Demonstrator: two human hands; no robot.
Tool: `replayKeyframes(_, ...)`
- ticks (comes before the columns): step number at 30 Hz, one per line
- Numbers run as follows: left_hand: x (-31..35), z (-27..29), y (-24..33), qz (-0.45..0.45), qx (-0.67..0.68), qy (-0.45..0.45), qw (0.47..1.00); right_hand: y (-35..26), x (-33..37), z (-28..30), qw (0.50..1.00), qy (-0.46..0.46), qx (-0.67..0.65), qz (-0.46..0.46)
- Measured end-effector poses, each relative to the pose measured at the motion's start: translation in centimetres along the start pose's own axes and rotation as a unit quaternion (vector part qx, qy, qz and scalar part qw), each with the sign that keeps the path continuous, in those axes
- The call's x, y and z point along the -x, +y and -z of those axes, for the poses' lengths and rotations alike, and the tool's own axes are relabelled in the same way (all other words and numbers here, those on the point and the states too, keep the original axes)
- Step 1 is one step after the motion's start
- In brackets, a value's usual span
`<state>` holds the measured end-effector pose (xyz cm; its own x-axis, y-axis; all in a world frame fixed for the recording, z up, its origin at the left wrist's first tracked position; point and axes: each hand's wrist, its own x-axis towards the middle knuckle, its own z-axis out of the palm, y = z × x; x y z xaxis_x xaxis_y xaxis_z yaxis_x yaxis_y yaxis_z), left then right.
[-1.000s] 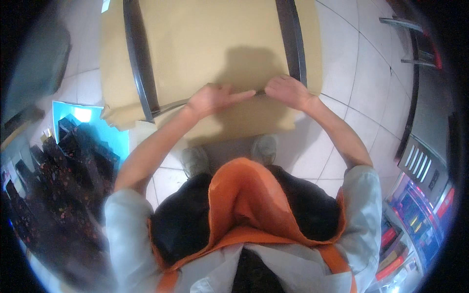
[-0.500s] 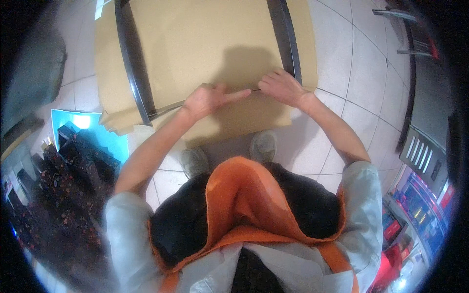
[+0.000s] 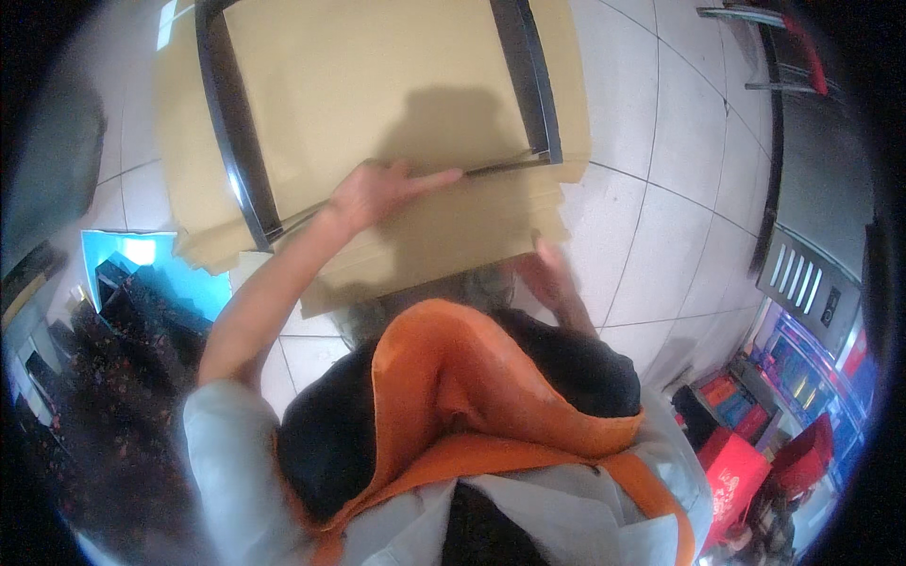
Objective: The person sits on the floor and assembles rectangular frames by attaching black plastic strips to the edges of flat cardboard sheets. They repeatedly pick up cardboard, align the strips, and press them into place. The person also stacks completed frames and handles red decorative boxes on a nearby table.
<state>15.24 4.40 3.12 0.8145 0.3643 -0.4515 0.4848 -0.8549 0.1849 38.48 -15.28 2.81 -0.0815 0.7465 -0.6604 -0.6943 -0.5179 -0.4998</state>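
Observation:
A flattened sheet of brown cardboard [image 3: 359,85] lies on the floor before me, its near edge ragged. Two long black bars [image 3: 231,123] run away from me over it, and a thin dark strip [image 3: 495,169] joins their near ends. My left hand [image 3: 373,196] rests on this strip, fingers curled over it and one digit stretched along it to the right. My right hand [image 3: 545,274] is apart from the bars, low beside the cardboard's near right edge and close to my knee. Motion blurs its fingers, and nothing shows clearly in it.
White floor tiles [image 3: 613,236] surround the cardboard. At left are a bright blue sheet [image 3: 184,283] and a dark speckled heap [image 3: 123,396]. A grey slotted metal panel [image 3: 802,283] stands at right, with red bags [image 3: 731,476] nearer me. My orange apron [image 3: 462,377] covers my lap.
My right hand has left the strip near the right bar and come down toward my knee. My left hand stays on the strip. The whole view has shifted slightly.

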Motion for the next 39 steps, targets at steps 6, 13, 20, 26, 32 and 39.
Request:
replayKeyframes(6,0.0,0.3,-1.1,-0.067,0.082,-0.027,0.994,-7.5,-2.7,-6.6,0.563,-0.008,0.802,0.197)
replayKeyframes(13,-1.2,-1.4,-2.5,-0.117,0.057,-0.047,0.99,-8.5,-9.5,-9.8,0.378,-0.061,0.806,0.452)
replayKeyframes(20,-1.4,-2.9,-5.6,-0.004,0.556,-0.035,0.83,-9.0,-14.3,-10.9,0.406,-0.114,0.876,0.234)
replayKeyframes(26,3.8,-0.6,-7.9,0.147,0.689,-0.075,0.706,-7.5,-16.7,-8.5,0.445,-0.1,0.821,0.344)
replayKeyframes(32,9.6,-2.7,1.3,0.217,0.132,0.225,0.941,-7.9,-17.9,-6.9,0.417,-0.172,0.841,0.297)
replayKeyframes(39,8.0,-6.5,0.5,0.251,0.049,0.223,0.941,-9.6,-15.8,-9.6,0.397,-0.109,0.868,0.277)
